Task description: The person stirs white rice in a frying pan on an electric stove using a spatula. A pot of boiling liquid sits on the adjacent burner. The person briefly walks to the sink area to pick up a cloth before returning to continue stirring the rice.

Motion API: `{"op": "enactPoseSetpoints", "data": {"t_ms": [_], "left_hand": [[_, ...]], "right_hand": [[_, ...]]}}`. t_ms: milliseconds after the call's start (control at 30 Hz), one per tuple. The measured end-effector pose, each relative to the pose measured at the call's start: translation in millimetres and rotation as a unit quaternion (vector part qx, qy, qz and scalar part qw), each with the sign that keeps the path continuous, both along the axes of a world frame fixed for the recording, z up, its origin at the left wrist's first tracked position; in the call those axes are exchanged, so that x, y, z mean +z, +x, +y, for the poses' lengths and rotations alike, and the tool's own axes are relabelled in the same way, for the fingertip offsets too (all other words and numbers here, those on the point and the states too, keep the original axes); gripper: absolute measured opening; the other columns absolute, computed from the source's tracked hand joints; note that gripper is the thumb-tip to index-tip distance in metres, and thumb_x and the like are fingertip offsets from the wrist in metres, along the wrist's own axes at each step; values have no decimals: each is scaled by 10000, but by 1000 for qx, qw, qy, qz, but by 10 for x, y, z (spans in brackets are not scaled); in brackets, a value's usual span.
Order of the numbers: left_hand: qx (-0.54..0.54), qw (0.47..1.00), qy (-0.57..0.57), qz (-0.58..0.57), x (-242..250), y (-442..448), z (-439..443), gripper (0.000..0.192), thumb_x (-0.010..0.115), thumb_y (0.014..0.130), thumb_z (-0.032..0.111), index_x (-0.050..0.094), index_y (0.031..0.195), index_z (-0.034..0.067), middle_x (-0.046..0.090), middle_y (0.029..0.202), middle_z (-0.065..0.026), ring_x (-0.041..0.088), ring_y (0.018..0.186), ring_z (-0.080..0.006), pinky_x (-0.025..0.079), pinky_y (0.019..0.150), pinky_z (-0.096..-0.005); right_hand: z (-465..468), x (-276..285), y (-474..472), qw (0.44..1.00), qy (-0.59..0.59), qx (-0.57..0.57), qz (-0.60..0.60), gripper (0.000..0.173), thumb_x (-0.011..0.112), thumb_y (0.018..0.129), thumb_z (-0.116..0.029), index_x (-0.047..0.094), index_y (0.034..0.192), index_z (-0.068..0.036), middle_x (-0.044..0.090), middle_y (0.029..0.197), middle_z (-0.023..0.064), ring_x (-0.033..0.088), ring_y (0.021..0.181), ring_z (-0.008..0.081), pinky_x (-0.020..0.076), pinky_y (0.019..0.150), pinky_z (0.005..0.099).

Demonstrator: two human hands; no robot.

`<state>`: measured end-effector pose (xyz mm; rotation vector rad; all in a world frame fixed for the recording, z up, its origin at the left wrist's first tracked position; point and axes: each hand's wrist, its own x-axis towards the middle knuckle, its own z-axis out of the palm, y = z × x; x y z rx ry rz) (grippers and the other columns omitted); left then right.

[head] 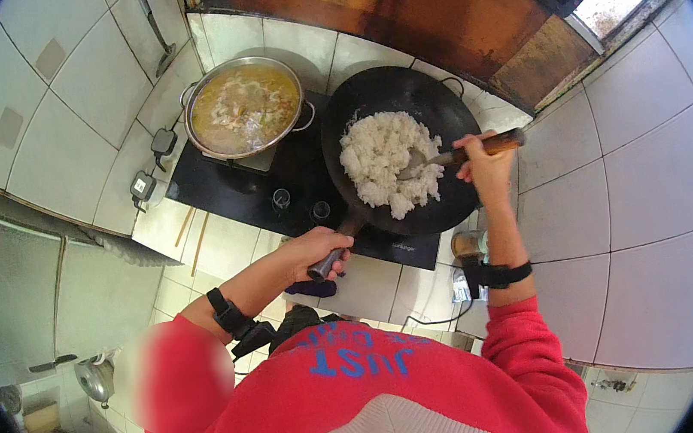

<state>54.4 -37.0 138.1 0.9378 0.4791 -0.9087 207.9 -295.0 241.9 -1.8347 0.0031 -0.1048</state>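
A black wok (pixel 395 87) sits over the right part of a black gas stove (pixel 233 194). White cooked rice (pixel 388 159) lies in a clumped heap in it. My left hand (pixel 322 253) is closed around the wok's long handle (pixel 326 264) at the near side. In my right hand (pixel 487 167) is the wooden handle of a metal spatula (pixel 503 142), held at the wok's right rim. The spatula's blade is partly in the right side of the rice. Left of the wok, a two-handled metal pot (pixel 298 79) holds a yellowish soup with pale and green bits.
Chopsticks (pixel 199 244) lie on the white tiled counter (pixel 368 285) near the stove's left front. A glass jar (pixel 468 244) stands right of the stove, with a cable near it. A ladle (pixel 165 57) hangs at the left wall. Tiled walls stand close on both sides.
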Motion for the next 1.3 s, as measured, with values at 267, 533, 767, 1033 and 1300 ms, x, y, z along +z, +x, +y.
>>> {"op": "enactPoseSetpoints", "data": {"t_ms": [267,533,767,1033,1300], "left_hand": [[44,996,-77,22,-63,-18,-8,208,581,918,179,533,1019,4,552,747,-63,496,517,-113,419,391,-242],[50,994,-91,43,-88,12,-13,175,605,895,156,527,836,11,531,688,-54,498,494,-114,417,387,-250],[45,994,-89,37,-55,7,-25,205,598,898,172,505,801,17,492,641,-54,487,483,-131,393,376,-268],[33,996,-79,18,-37,12,-21,211,583,907,188,505,795,27,491,627,-47,498,482,-136,408,379,-285],[7,996,-88,20,-28,15,18,211,587,902,193,512,790,31,501,631,-51,507,485,-141,415,380,-287]], "right_hand": [[-106,816,-111,995,-86,57,-10,205,678,834,-196,633,817,3,662,712,87,489,397,71,379,350,217],[469,353,-172,991,123,-55,14,172,668,820,-144,617,852,16,676,730,112,482,366,106,388,325,234],[431,437,-139,993,70,-90,33,158,638,813,-139,613,869,7,667,737,99,483,377,91,392,334,225],[415,327,-124,994,46,-94,-32,173,619,831,-145,626,890,16,675,744,98,517,409,98,437,363,224],[394,264,-119,993,89,-77,25,192,620,821,-131,625,919,34,682,780,112,527,417,115,431,361,230]]}}
